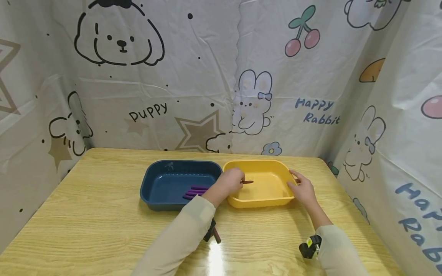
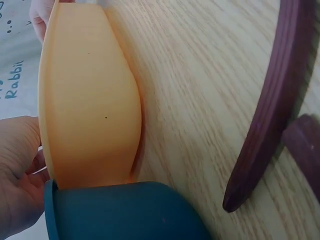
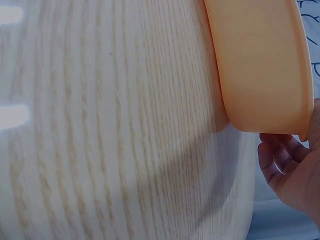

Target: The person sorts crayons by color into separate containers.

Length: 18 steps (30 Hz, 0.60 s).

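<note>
My left hand (image 1: 232, 181) reaches over the near-left part of the yellow bin (image 1: 259, 204) and pinches a thin reddish-brown stick (image 1: 248, 182), which points right above the bin's floor. At the bin's right end my right hand (image 1: 302, 188) grips the rim, thumb on the inner side and fingers outside; the right wrist view shows those curled fingers (image 3: 272, 162) against the outer wall. Several purple sticks (image 1: 194, 191) lie in the dark blue bin (image 1: 162, 207), partly behind the left forearm. Brown tapered sticks (image 2: 272, 110) lie on the table below the left wrist.
Both bins stand side by side on a light wood table (image 1: 86, 214), their ends meeting. A printed curtain (image 1: 207, 76) hangs behind the table and along its sides. Black wrist cameras (image 1: 310, 247) sit on both wrists. Beside the left one, a brown stick's end (image 1: 216, 235) shows.
</note>
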Available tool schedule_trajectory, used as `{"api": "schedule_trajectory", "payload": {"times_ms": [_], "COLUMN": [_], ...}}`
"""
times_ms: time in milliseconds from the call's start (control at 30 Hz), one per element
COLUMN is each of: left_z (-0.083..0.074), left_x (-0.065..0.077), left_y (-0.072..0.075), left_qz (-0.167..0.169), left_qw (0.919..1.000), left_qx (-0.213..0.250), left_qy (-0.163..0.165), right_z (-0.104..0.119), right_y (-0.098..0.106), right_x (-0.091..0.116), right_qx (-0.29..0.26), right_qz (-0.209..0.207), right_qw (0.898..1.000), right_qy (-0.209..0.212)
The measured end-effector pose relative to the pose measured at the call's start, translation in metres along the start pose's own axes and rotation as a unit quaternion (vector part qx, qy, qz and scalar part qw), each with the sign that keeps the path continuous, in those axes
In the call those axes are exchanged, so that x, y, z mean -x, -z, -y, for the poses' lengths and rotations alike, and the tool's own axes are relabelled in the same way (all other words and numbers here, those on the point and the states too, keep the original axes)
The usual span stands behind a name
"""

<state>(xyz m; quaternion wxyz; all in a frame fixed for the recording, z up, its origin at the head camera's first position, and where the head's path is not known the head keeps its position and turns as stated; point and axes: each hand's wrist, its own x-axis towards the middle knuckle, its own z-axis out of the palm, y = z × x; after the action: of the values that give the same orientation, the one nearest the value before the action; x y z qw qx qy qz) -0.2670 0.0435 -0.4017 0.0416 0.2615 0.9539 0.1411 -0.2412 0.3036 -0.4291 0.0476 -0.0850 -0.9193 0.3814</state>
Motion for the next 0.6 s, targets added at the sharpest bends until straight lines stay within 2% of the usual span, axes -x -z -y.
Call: {"api": "schedule_trajectory", "payload": {"times_ms": [333,600], "left_z": [-0.003,-0.005], "left_x": [-0.005,-0.01], "left_y": [-0.009,-0.013], "left_qz": [0.024,0.042], "left_qw": [0.998,0.9958], "left_qx": [-0.056,-0.076], "left_qy": [0.016,0.03], "right_z": [-0.001,-0.002], "right_y": [0.001,0.0], "right_x": [0.0,-0.001], "right_qx": [0.002,-0.002], "right_qz": [0.0,-0.003], "right_qw": [1.0,1.0], "right_qy": [0.002,0.01]}}
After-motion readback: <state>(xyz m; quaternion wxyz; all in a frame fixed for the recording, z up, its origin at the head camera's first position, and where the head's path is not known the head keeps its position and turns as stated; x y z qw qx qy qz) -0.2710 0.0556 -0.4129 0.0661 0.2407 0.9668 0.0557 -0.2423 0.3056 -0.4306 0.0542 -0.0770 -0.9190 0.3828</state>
